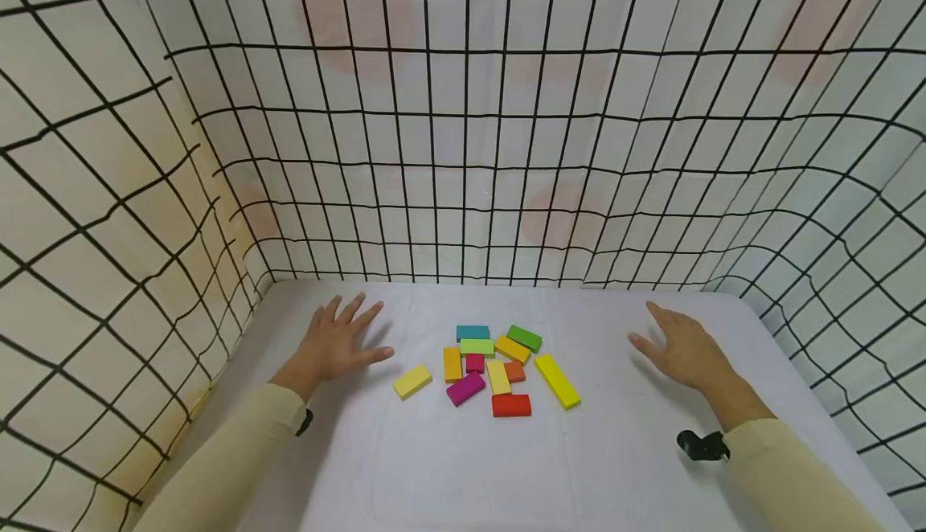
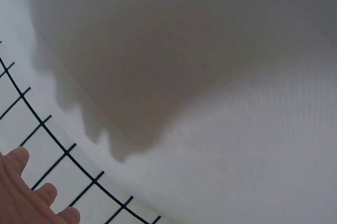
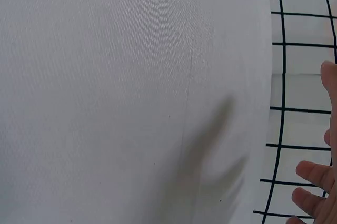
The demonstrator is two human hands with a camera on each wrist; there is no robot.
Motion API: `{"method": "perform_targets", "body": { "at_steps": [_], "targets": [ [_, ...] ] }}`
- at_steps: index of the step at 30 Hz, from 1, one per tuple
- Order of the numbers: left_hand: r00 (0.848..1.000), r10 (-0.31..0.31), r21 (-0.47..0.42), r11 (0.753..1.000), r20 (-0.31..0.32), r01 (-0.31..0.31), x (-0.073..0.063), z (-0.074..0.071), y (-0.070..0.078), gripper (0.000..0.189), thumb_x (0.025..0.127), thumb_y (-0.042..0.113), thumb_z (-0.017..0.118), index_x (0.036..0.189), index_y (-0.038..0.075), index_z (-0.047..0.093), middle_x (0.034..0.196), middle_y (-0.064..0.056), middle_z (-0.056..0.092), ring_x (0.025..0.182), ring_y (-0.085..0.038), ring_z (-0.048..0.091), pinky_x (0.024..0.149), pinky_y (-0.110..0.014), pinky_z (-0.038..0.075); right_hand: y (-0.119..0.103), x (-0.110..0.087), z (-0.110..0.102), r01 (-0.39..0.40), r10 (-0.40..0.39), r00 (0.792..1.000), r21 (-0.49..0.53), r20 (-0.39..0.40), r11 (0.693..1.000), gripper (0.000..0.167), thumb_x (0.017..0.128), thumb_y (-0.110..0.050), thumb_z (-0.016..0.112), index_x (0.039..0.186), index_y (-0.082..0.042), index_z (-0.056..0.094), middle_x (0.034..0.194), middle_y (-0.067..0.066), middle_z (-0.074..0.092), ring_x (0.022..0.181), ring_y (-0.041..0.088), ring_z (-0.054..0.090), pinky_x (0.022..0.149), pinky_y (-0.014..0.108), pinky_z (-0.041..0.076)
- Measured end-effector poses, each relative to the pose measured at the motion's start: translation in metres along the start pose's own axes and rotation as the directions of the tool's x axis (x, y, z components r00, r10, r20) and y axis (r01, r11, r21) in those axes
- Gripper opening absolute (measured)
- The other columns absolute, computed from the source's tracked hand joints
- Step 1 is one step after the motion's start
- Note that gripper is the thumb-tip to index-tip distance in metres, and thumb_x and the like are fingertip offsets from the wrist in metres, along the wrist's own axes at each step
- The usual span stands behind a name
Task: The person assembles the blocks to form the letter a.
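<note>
Several coloured rectangular blocks lie in a loose cluster on the white table, among them a teal block [image 1: 473, 333], a magenta block [image 1: 466, 389], a red block [image 1: 511, 406] and a long yellow block [image 1: 557, 381]. My left hand [image 1: 334, 345] is left of the cluster with its fingers spread, holding nothing. Nearest to it is a pale yellow block [image 1: 412, 382], just beyond the thumb. To the right of the cluster, my right hand [image 1: 682, 347] holds nothing, its fingers extended and its thumb apart. In both wrist views only fingers show at the edge, over shadows on the white surface.
Black wire grid panels [image 1: 466, 114] stand along the back and both sides of the white table [image 1: 434, 468]. White cloth hangs behind the grid. A dark strap device [image 1: 702, 445] sits at the right wrist.
</note>
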State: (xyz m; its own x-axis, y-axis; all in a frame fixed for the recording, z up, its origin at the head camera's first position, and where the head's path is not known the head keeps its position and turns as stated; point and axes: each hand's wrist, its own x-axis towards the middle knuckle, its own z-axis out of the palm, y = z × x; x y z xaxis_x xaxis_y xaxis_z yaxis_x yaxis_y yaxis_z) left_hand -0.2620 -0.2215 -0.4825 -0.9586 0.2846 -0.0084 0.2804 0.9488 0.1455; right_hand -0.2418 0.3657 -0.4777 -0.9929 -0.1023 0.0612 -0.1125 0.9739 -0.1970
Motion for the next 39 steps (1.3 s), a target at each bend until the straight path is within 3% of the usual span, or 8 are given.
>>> {"method": "perform_targets", "body": {
  "at_steps": [8,17,23,32,39],
  "targets": [
    [1.0,0.023,-0.016,1.0,0.005,-0.023,-0.003,-0.002,0.013,0.094,0.086,0.085,0.046,0.162,0.033,0.026,0.171,-0.01,0.019,0.154,-0.051,0.018,0.121,-0.07,0.015,-0.015,0.0,0.0,0.03,-0.037,0.997,0.098,0.071,0.995,0.079,0.1,-0.054,0.057,0.157,-0.004,0.035,0.153,0.034,0.04,0.14,0.058,0.034,0.11,0.074,0.031],
    [0.998,0.06,-0.035,0.998,-0.009,-0.06,-0.005,0.001,0.027,0.091,0.087,0.084,0.046,0.161,0.034,0.029,0.171,-0.011,0.019,0.151,-0.05,0.025,0.12,-0.069,0.02,-0.036,-0.003,0.0,0.123,-0.135,0.987,0.131,0.091,0.984,0.071,0.097,-0.049,0.065,0.153,-0.011,0.045,0.139,0.024,0.059,0.129,0.047,0.051,0.102,0.068,0.044],
    [0.996,0.089,-0.018,0.996,-0.021,-0.089,-0.004,0.006,0.035,0.091,0.086,0.085,0.044,0.161,0.035,0.029,0.17,-0.01,0.021,0.151,-0.048,0.027,0.12,-0.068,0.022,-0.047,-0.005,0.002,0.152,-0.168,0.978,0.134,0.122,0.979,0.069,0.096,-0.046,0.068,0.153,-0.015,0.046,0.135,0.018,0.062,0.13,0.043,0.053,0.102,0.066,0.045],
    [0.996,0.09,-0.057,0.994,0.017,-0.089,-0.003,0.006,0.052,0.091,0.085,0.085,0.047,0.161,0.038,0.03,0.17,-0.008,0.023,0.148,-0.043,0.032,0.115,-0.069,0.03,-0.066,-0.002,0.007,0.122,-0.16,0.96,0.175,0.228,0.977,0.073,0.091,-0.05,0.073,0.152,-0.019,0.048,0.129,0.013,0.064,0.114,0.031,0.061,0.091,0.052,0.055],
    [0.994,0.112,-0.074,0.991,0.017,-0.111,-0.002,0.005,0.062,0.091,0.083,0.085,0.049,0.16,0.039,0.031,0.165,-0.008,0.031,0.14,-0.039,0.04,0.115,-0.061,0.035,-0.078,-0.001,0.012,0.075,-0.142,0.935,0.21,0.325,0.975,0.075,0.087,-0.049,0.077,0.152,-0.022,0.049,0.122,0.009,0.065,0.104,0.022,0.06,0.085,0.042,0.056]
  ]
}}
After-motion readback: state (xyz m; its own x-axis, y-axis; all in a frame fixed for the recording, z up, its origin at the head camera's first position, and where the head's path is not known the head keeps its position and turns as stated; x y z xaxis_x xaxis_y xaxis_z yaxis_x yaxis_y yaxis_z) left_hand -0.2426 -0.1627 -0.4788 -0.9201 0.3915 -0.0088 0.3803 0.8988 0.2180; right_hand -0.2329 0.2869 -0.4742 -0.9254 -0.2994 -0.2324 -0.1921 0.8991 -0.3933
